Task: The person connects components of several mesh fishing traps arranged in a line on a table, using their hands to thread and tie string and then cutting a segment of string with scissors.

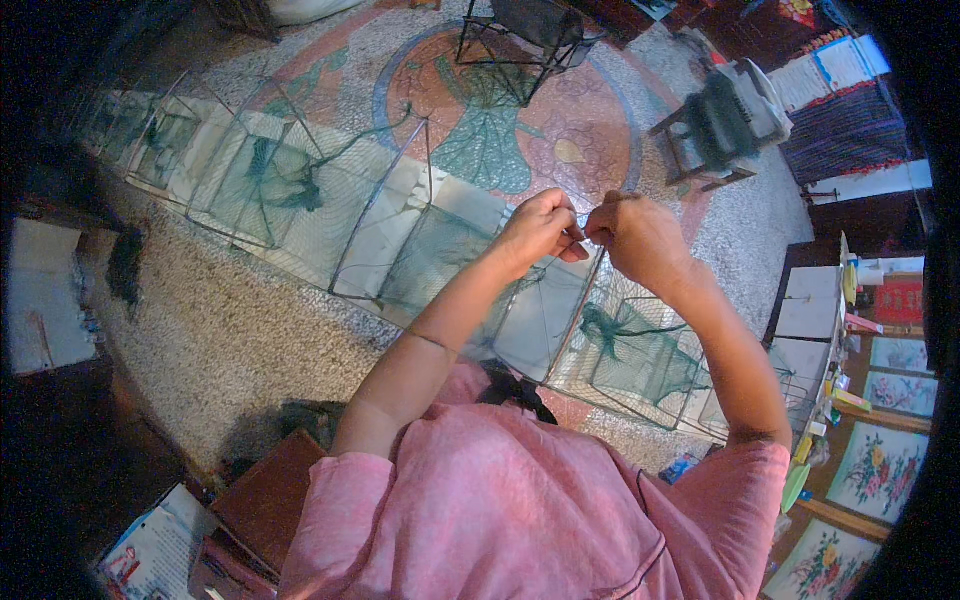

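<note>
A long fish trap of green netting (440, 255) on rectangular metal frames (392, 205) stretches across the floor, from the far left to the right below my arms. My left hand (545, 232) and my right hand (640, 238) meet above it, close to the upper end of one frame bar (580, 310). Fingers on both hands are pinched together, almost touching. What lies between them is too small to make out. Darker green mesh funnels (625, 335) hang inside the trap's sections.
A dark folding chair (530, 45) stands beyond the trap on a round floor inlay (590, 130). A wooden stool with a dark cover (722, 125) is at the far right. Along the right side runs a cluttered shelf edge (815, 400). Papers (160, 545) lie at the lower left.
</note>
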Available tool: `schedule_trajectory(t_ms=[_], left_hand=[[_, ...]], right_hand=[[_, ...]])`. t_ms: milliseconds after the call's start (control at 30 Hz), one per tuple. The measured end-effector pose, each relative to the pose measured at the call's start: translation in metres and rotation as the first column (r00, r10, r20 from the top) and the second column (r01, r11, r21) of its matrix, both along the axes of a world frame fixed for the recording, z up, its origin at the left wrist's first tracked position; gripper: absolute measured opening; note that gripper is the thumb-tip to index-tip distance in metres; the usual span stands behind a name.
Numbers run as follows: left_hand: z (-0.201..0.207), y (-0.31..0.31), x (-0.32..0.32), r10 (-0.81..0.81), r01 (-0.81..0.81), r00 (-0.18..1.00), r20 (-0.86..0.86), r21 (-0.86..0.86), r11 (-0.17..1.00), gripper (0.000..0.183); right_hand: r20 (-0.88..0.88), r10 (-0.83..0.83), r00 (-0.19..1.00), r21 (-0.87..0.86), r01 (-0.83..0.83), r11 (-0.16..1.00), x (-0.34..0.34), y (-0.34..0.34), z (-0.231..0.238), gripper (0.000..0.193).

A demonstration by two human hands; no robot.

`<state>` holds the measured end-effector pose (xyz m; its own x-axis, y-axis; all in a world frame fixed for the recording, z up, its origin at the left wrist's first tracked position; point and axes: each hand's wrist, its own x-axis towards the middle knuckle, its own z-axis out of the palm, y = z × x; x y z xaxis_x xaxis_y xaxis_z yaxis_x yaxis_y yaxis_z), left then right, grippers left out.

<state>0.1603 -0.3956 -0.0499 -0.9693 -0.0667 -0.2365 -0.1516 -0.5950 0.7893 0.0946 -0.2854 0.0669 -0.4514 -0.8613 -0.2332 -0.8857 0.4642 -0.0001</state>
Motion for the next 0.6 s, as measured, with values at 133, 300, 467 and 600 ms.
schedule_trajectory(t_ms=[133,300,467,600], left_hand=[[0.010,0.000,0.002,0.052,-0.051,0.999,0.010,-0.089,0.995,0.008],[0.001,0.002,0.002,0.083,-0.089,0.995,-0.063,-0.103,0.991,0.009],[0.001,0.004,0.008,0.065,-0.069,0.995,-0.080,-0.041,0.997,0.019],[-0.008,0.005,0.007,0.061,-0.064,0.996,-0.072,-0.037,0.997,0.019]], right_hand=[[-0.071,0.067,0.995,0.171,-0.054,0.984,0.012,-0.018,0.004,0.007],[-0.307,0.271,0.912,0.216,-0.211,0.953,0.014,-0.023,-0.009,0.010],[-0.360,0.340,0.869,0.020,-0.357,0.934,0.007,-0.008,-0.021,0.010],[-0.327,0.330,0.885,0.072,-0.325,0.943,0.006,-0.009,-0.022,0.008]])
